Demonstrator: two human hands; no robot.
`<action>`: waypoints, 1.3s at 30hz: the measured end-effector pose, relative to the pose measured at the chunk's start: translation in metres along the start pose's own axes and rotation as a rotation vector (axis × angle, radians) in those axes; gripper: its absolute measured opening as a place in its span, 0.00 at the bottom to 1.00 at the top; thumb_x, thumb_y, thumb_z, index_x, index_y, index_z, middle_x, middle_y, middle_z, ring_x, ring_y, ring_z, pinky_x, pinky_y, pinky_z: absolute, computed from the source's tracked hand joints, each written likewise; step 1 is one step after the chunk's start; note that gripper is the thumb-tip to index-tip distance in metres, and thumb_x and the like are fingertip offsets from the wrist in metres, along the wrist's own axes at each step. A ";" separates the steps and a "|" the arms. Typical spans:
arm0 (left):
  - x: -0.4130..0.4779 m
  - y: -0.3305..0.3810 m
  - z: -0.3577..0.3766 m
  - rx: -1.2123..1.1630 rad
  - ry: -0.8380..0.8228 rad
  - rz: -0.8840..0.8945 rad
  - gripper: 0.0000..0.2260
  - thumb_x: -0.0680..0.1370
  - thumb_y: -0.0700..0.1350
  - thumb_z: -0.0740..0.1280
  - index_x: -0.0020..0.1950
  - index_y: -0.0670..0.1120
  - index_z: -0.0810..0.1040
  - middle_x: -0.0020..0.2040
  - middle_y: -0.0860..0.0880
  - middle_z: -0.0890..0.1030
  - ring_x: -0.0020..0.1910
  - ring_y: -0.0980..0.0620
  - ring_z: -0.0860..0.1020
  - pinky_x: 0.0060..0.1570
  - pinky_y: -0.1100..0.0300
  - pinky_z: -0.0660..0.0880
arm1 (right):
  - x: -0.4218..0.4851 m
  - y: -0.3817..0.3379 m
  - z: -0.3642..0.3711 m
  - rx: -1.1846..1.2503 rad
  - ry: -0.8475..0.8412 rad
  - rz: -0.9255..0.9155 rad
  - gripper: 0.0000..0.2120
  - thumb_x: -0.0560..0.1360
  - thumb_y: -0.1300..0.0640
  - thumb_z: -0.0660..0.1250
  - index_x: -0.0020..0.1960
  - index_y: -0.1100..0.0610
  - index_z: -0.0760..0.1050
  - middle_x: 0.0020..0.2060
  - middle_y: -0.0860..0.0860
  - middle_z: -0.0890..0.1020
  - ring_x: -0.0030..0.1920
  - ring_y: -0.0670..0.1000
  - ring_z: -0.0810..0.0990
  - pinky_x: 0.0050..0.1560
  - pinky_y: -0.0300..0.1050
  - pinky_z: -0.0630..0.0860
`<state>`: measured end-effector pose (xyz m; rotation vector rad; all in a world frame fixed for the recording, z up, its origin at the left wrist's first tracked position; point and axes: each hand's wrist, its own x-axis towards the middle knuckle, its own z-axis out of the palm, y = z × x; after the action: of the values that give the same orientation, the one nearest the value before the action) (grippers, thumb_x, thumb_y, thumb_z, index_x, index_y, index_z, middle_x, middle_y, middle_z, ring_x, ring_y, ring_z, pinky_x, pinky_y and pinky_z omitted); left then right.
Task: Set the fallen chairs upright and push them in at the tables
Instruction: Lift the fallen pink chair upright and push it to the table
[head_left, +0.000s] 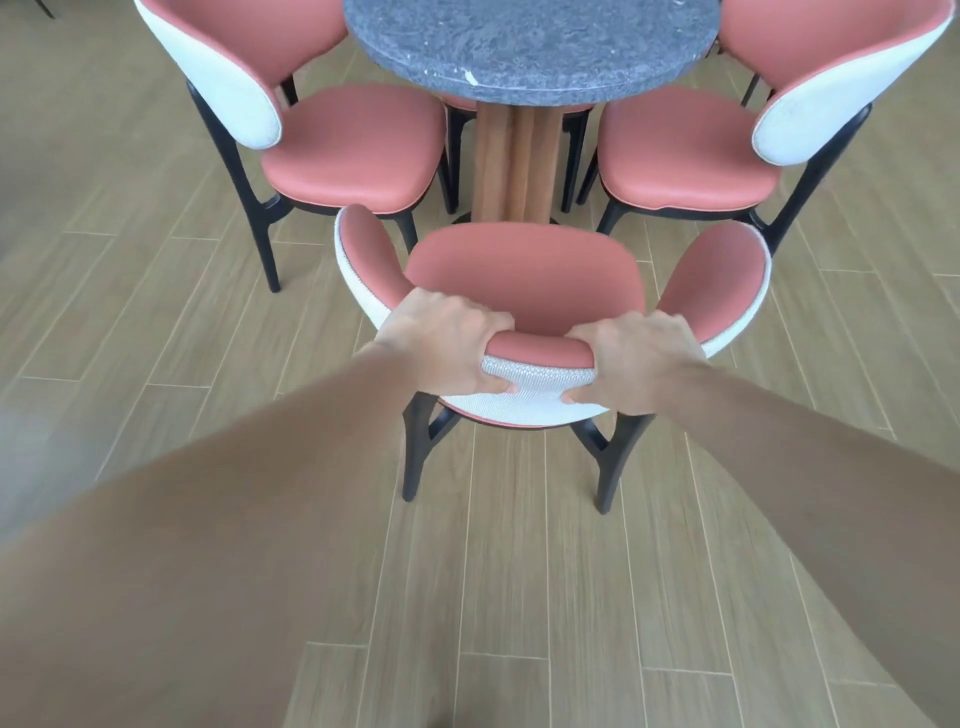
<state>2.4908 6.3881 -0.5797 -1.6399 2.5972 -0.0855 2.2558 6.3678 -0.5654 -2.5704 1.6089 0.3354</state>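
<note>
Hands: left hand (447, 338) and right hand (636, 358) curled over backrest of upright chair (524, 275); I judge push-in step in hand; next needs straight shove toward bench (530, 52).

Three chairs at the bench (530, 47), ours the nearest

We stand behind the near chair (524, 280), which is upright on the floor (156, 312) and faces the bench's pedestal (517, 161). Our left hand (447, 343) and right hand (639, 358) grip the top of its backrest side by side. Beyond it, the left chair (353, 150) and right chair (685, 156) flank the pedestal.
</note>
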 end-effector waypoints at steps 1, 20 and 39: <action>0.016 -0.004 -0.001 -0.002 -0.002 -0.012 0.24 0.72 0.76 0.62 0.58 0.60 0.75 0.49 0.58 0.82 0.46 0.48 0.79 0.33 0.56 0.58 | 0.012 0.010 -0.002 0.006 0.002 0.000 0.25 0.69 0.30 0.72 0.63 0.35 0.75 0.46 0.47 0.82 0.49 0.59 0.80 0.47 0.51 0.71; 0.147 -0.028 0.002 0.032 -0.006 -0.095 0.26 0.72 0.78 0.60 0.58 0.61 0.73 0.45 0.58 0.80 0.41 0.48 0.75 0.35 0.56 0.62 | 0.114 0.102 -0.024 0.018 0.045 -0.107 0.26 0.72 0.29 0.71 0.67 0.37 0.75 0.51 0.44 0.84 0.48 0.55 0.78 0.48 0.49 0.69; 0.142 -0.017 -0.002 0.016 -0.064 -0.146 0.29 0.72 0.78 0.62 0.58 0.56 0.76 0.37 0.55 0.74 0.40 0.45 0.75 0.40 0.53 0.64 | 0.109 0.105 -0.021 0.046 0.096 -0.100 0.24 0.71 0.31 0.72 0.64 0.36 0.77 0.47 0.44 0.84 0.50 0.56 0.82 0.46 0.48 0.70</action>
<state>2.4451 6.2529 -0.5800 -1.7943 2.4217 -0.0603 2.2105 6.2221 -0.5665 -2.6577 1.4912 0.1682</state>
